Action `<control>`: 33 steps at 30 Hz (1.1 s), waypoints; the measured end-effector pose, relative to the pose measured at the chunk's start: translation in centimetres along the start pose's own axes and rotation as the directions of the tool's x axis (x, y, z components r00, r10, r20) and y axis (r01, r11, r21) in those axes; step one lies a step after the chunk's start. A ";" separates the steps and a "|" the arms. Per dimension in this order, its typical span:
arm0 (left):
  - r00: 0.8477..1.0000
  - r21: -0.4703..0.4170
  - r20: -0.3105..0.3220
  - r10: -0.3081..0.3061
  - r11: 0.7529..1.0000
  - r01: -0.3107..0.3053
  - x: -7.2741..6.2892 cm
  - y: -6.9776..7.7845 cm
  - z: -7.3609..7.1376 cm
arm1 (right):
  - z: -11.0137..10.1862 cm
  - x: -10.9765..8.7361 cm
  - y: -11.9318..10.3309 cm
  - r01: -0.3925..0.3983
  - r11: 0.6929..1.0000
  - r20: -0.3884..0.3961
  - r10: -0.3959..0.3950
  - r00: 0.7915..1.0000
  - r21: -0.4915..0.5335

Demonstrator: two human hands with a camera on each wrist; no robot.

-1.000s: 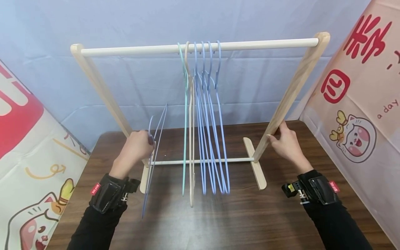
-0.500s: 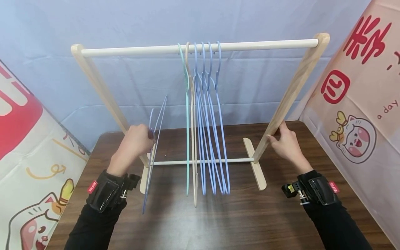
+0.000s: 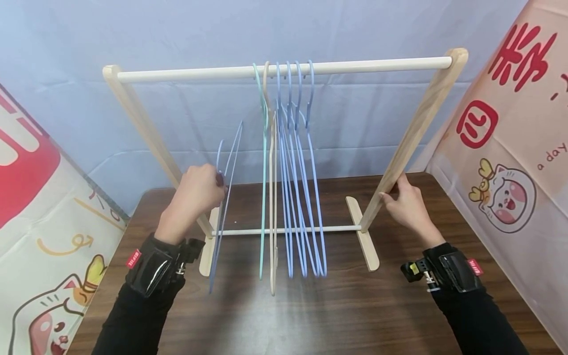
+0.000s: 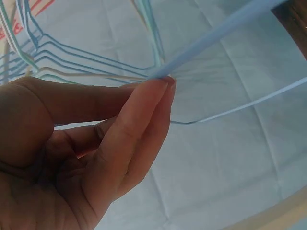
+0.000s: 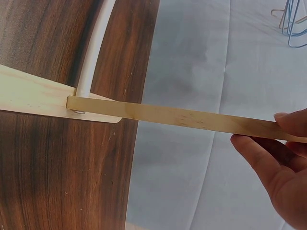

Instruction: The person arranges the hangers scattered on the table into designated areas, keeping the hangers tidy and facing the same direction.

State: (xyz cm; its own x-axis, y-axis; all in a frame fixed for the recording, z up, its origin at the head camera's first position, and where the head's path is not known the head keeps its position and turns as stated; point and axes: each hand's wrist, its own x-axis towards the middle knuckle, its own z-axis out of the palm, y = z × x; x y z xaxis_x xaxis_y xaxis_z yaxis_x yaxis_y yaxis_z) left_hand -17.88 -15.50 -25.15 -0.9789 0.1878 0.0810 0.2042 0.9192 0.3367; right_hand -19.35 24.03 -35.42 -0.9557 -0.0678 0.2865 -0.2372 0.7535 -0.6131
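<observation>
My left hand (image 3: pixel 197 190) pinches a blue clothes hanger (image 3: pixel 232 148) near its neck, in front of the rack's left post. In the left wrist view, thumb and fingers (image 4: pixel 144 110) meet on the blue hanger's bar (image 4: pixel 216 31). The held hanger is tilted, its hook below the top rail (image 3: pixel 186 75) and apart from it. My right hand (image 3: pixel 408 202) grips the right wooden post (image 3: pixel 412 130) of the rack low down; in the right wrist view thumb and fingers lie on either side of the post (image 5: pixel 192 120). Several blue hangers (image 3: pixel 306 172) hang mid-rail, beside a beige hanger (image 3: pixel 272 197) and a green hanger (image 3: pixel 262 207).
The rack stands on wooden feet (image 3: pixel 363 234) on a brown table (image 3: pixel 301 315), joined by a thin lower bar (image 3: pixel 335 228). A pale blue cloth (image 3: pixel 355 29) hangs behind. Printed cloths border the left (image 3: pixel 44 197) and right (image 3: pixel 510 123) sides.
My left hand has lifted the blue hanger and shifted it slightly right. The green and beige hangers sway a little. My right hand keeps its hold on the post.
</observation>
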 end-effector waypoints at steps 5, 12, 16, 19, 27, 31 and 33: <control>1.000 -0.003 -0.011 0.018 1.000 -0.018 0.2 0.7 -0.6 | 0.0 0.0 0.0 0.003 1.000 -0.003 -0.003 1.000 0.000; 1.000 -0.011 -0.004 0.021 1.000 -0.021 0.2 2.0 -1.9 | 0.1 0.0 0.1 0.006 1.000 -0.008 -0.006 1.000 -0.005; 1.000 -0.026 -0.001 0.021 0.999 -0.021 0.0 2.7 -2.8 | 0.0 0.0 0.0 0.002 1.000 -0.009 -0.002 1.000 -0.007; 1.000 -0.027 -0.011 0.028 0.999 -0.028 0.0 3.3 -3.3 | 0.0 0.0 0.0 0.001 1.000 -0.008 -0.001 1.000 -0.007; 0.998 -0.007 -0.039 0.055 0.998 -0.056 -0.1 4.7 -4.4 | 0.0 0.0 0.0 0.008 1.000 -0.006 -0.008 1.000 -0.009; 0.998 0.004 -0.040 0.054 0.999 -0.054 -0.1 5.3 -5.1 | 0.0 0.0 0.0 0.010 1.000 -0.006 -0.010 1.000 -0.010; 0.997 0.011 -0.043 0.060 0.998 -0.060 -0.1 5.6 -5.5 | 0.1 0.0 0.0 0.009 1.000 -0.009 -0.010 1.000 -0.012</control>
State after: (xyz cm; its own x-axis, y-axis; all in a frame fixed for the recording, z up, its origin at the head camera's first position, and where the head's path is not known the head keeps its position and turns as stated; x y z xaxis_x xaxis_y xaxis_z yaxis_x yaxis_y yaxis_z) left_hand -16.58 -12.25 -18.08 -0.9634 0.2277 0.1416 0.2623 0.9100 0.3210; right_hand -19.37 24.02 -35.48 -0.9517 -0.0690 0.2991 -0.2442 0.7605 -0.6017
